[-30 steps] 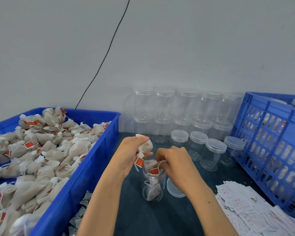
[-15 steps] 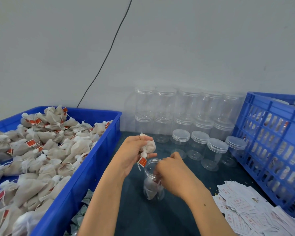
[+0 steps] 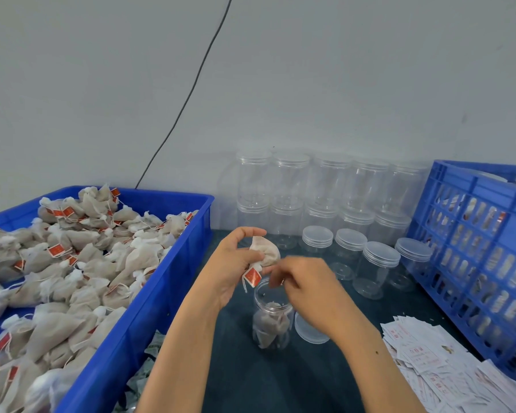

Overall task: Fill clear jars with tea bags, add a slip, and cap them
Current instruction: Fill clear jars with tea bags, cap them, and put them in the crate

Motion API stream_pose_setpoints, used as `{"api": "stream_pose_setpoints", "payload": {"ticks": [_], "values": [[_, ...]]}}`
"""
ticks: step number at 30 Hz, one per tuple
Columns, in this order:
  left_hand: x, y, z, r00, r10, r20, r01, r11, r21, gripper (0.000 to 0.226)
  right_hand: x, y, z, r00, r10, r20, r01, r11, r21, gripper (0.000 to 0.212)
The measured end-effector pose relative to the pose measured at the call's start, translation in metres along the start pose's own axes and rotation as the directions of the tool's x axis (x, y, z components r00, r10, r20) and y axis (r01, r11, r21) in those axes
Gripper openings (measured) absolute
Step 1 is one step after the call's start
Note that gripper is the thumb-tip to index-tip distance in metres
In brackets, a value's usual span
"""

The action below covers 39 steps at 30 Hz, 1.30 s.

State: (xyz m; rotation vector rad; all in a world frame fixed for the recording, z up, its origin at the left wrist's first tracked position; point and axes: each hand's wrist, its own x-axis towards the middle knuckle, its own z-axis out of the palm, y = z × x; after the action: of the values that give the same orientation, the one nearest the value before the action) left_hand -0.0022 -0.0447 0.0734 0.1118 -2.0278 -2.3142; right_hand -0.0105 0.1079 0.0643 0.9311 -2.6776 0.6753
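From the head camera we see our left hand (image 3: 236,263) with fingers curled round a tea bag (image 3: 265,254), its red tag (image 3: 252,276) dangling just above the open clear jar (image 3: 271,317) on the dark bench (image 3: 251,380). Our right hand (image 3: 307,287) hovers over the jar's mouth, fingers bent; whether they pinch anything we cannot tell. A loose lid (image 3: 309,330) lies beside the jar, paper slips (image 3: 435,362) near the right.

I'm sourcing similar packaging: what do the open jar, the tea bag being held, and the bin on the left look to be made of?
Open jar: clear, glossy plastic by the look; the bags inside show through.
Tea bag in the left hand: off-white, matte mesh or nonwoven fabric, soft and crumpled, with a red paper-like tag.
Blue bin: opaque moulded plastic, smooth with a slight sheen.
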Motion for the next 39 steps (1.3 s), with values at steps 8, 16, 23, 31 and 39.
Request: {"api": "stream_pose_setpoints", "payload": {"ticks": [8,16,23,31,39], "values": [[0.001,0.001,0.005,0.975,-0.020,0.221,0.055,0.987,-0.151,0.028,0.001,0.007,0.003,0.948,-0.139,-0.285,0.170,0.982,0.085,0.036],[0.000,0.002,-0.014,0.998,0.038,0.055,-0.058,0.902,0.428,0.038,0.006,0.018,0.002,0.919,0.201,-0.340,-0.008,0.871,0.491,0.009],[0.002,-0.007,-0.034,0.937,-0.179,0.299,-0.088,0.710,0.699,0.063,0.005,0.017,0.015,0.978,0.173,-0.115,-0.125,0.930,0.345,0.020],[0.011,-0.023,-0.025,0.919,-0.196,0.342,-0.113,0.699,0.706,0.062,0.008,0.012,0.019,0.990,-0.088,0.106,0.113,0.959,-0.261,0.018],[0.012,-0.026,-0.023,0.915,-0.198,0.352,-0.122,0.694,0.710,0.051,0.001,0.016,0.019,0.973,-0.007,0.229,0.068,0.963,-0.259,0.031]]}}
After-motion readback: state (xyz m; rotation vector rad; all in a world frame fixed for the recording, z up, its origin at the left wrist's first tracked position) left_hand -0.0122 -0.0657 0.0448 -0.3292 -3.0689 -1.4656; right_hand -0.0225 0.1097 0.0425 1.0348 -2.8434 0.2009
